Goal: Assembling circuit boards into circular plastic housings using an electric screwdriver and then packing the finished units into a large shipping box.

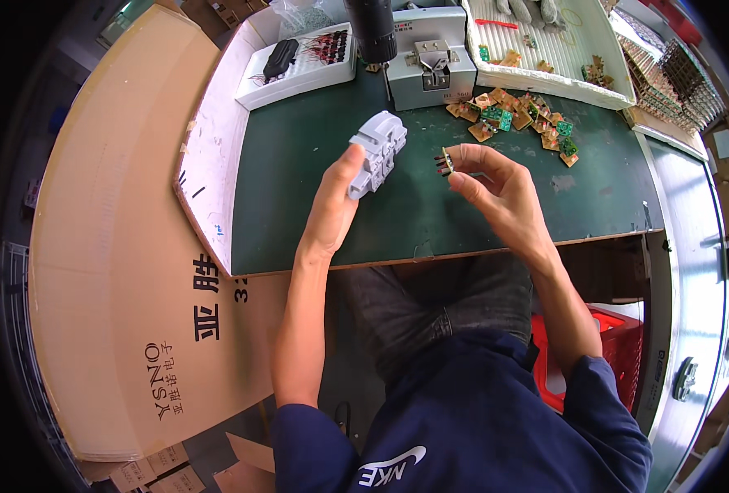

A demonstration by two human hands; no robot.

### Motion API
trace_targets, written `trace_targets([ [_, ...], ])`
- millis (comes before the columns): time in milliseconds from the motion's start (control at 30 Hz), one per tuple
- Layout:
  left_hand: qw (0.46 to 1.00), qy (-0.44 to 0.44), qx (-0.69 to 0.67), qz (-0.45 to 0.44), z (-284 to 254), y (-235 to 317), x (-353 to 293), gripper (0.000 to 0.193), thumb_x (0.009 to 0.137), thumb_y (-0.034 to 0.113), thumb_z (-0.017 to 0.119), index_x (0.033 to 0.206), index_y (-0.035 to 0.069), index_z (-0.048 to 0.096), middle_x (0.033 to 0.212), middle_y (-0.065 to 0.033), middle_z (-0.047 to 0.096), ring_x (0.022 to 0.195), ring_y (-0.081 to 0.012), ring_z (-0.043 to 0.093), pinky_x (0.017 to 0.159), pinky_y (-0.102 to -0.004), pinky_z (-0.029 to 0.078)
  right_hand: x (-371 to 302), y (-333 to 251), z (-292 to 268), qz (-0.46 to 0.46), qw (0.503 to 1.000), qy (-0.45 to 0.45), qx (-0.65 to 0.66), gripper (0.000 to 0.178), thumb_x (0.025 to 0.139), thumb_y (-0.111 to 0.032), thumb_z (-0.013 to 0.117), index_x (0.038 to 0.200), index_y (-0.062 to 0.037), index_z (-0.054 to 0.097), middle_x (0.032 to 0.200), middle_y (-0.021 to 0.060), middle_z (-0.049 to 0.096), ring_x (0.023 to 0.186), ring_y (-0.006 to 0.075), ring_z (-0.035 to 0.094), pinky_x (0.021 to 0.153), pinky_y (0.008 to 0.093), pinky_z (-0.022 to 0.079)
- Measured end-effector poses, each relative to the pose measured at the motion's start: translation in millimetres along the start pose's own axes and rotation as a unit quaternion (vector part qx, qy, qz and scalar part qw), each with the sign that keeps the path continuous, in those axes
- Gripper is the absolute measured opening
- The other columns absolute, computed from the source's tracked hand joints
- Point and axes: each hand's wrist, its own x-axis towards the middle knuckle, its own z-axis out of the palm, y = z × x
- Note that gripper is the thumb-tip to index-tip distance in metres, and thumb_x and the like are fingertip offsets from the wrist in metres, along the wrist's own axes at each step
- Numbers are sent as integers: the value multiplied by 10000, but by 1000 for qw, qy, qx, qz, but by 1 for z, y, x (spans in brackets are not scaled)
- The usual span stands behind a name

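Over the green tabletop my left hand (pixel 333 197) is closed around a light grey moulded plastic part (pixel 379 154), held tilted with its ridged, slotted side toward the right. My right hand (pixel 496 187) pinches a small circuit board (pixel 448 162) by its edge between thumb and fingers. Dark pins or leads stick out from that board toward the left. A gap separates the board from the grey part. Beyond my right hand lies a loose pile of small tan and green circuit boards (pixel 508 115) on the table.
A grey metal bench machine (pixel 432 82) stands at the back, a black cylinder (pixel 372 31) hanging beside it. Left of it, a white foam tray (pixel 253 90) holds wired parts. Another white tray (pixel 545 80) holds boards, gloves and a red tool. A large cardboard sheet (pixel 118 246) flanks the table.
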Motion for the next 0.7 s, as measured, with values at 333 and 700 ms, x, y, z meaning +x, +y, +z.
trace_targets([
  [333,961,119,-234,87,-56,-23,-218,920,936,717,452,1541,27,374,1494,-329,443,1319,-479,509,1016,-520,476,0,33,12,-12,1000,-23,-4,294,990,-89,635,1262,20,615,1146,76,681,1074,146,634,879,303,533],
  [700,550,637,-195,504,-69,-52,-665,837,915,532,655,1507,12,372,1532,-250,373,1387,-455,346,1155,-638,324,-6,38,13,-13,993,-41,-108,313,1007,-81,632,1298,31,595,1160,86,668,1127,150,626,994,271,458],
])
